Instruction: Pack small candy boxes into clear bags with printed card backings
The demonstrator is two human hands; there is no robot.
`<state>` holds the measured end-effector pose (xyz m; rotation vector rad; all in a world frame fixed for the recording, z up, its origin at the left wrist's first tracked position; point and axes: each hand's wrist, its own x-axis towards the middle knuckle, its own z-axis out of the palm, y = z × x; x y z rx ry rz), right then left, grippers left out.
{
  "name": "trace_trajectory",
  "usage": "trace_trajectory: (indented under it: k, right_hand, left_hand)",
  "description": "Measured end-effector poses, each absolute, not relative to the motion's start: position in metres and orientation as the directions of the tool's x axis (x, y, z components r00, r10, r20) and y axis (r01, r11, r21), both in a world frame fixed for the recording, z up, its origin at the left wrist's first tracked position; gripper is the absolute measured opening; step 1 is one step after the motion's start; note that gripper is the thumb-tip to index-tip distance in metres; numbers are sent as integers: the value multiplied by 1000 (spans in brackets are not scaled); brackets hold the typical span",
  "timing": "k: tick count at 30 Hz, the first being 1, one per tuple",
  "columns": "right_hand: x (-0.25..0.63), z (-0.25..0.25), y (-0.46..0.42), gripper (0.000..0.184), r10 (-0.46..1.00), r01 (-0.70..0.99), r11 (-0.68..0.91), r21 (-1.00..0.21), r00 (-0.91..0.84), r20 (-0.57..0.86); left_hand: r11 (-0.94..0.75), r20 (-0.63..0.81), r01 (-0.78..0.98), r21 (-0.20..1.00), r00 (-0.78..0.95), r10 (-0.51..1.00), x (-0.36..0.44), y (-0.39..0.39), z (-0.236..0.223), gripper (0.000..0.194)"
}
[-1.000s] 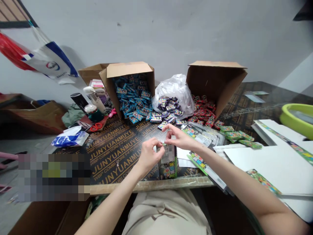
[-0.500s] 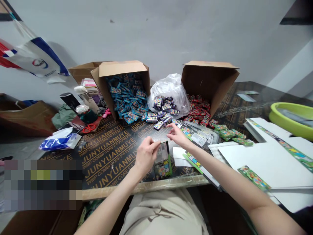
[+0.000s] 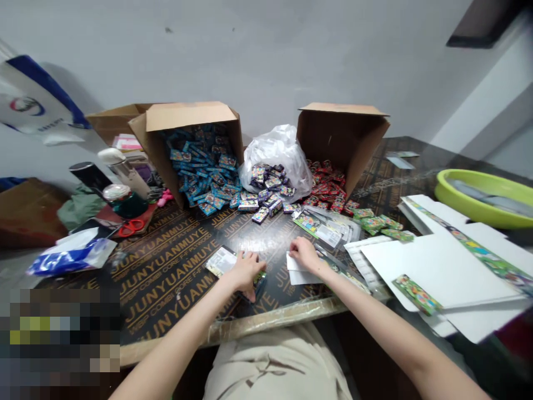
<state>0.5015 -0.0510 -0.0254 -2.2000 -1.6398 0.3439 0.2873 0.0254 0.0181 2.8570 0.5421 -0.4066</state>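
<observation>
My left hand is closed over a small printed box that lies flat on the dark plywood table. The box's pale label end sticks out to the left of my fingers. My right hand rests on a white sheet just right of the box, with its fingers curled and pinching the sheet's near corner. Flat printed cartons lie fanned out just beyond that hand.
At the back, a tipped cardboard box spills blue packets. Beside it are a white bag of purple packets and a second box with red packets. Green packets, white boards, green basin right; bottles, scissors left.
The box stood upright between both hands; my left hand has laid it flat to the left. My right hand dropped from its top onto the white sheet. The view swung right.
</observation>
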Motion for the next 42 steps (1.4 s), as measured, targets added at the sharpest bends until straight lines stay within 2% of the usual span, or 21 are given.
trace_trajectory:
  k: [3, 6, 8, 10, 12, 14, 17, 20, 23, 27, 33, 38, 40, 42]
  right_hand:
    - [497, -26, -56, 6, 957, 853, -226, -471, 284, 55]
    - [496, -26, -59, 8, 949, 825, -217, -521, 303, 84]
    - [499, -25, -60, 11, 942, 797, -209, -567, 319, 102]
    - [502, -21, -59, 13, 937, 761, -187, -622, 329, 121]
    - [500, -11, -59, 20, 935, 719, -142, -681, 322, 146]
    - [489, 4, -58, 33, 936, 672, -70, -737, 300, 185]
    - [461, 33, -59, 41, 921, 494, 129, -860, 261, 289]
    - [435, 54, -61, 38, 907, 294, 252, -922, 261, 331]
    - [422, 60, -62, 33, 909, 242, 242, -940, 282, 307]
    - [422, 62, -65, 36, 900, 193, 237, -952, 325, 290]
    - [422, 74, -74, 33, 903, 211, 230, -950, 317, 289]
    - [419, 83, -73, 38, 924, 97, 215, -972, 303, 235]
    - [418, 84, -75, 36, 923, 126, 214, -969, 299, 242]
    - [416, 81, -79, 31, 906, 229, 240, -943, 296, 303]
  left_hand:
    - [-905, -330, 380, 189, 893, 306, 293, 37, 18, 66]
    - [-855, -347, 414, 312, 888, 304, 290, 42, 31, 52]
    - [-802, -227, 419, 425, 907, 354, 282, 42, 47, 44]
    - [-755, 13, 364, 546, 897, 442, 271, 40, 64, 41]
    - [-681, 213, 296, 670, 802, 558, 260, 38, 76, 35]
    - [-564, 288, 229, 794, 674, 680, 251, 33, 80, 27]
    - [-416, 280, 142, 898, 545, 790, 246, 23, 73, 25]
    - [-388, 275, 111, 915, 533, 800, 247, 12, 63, 23]
    - [-426, 309, 104, 899, 538, 784, 249, 5, 64, 21]
    - [-480, 362, 102, 872, 525, 770, 251, 0, 73, 17]
    - [-525, 401, 85, 847, 546, 735, 254, -4, 81, 10]
    - [-535, 403, 103, 838, 545, 735, 254, -4, 87, 12]
    - [-581, 433, 114, 806, 556, 709, 254, -3, 88, 13]
    - [-658, 487, 124, 743, 574, 658, 252, -3, 87, 11]
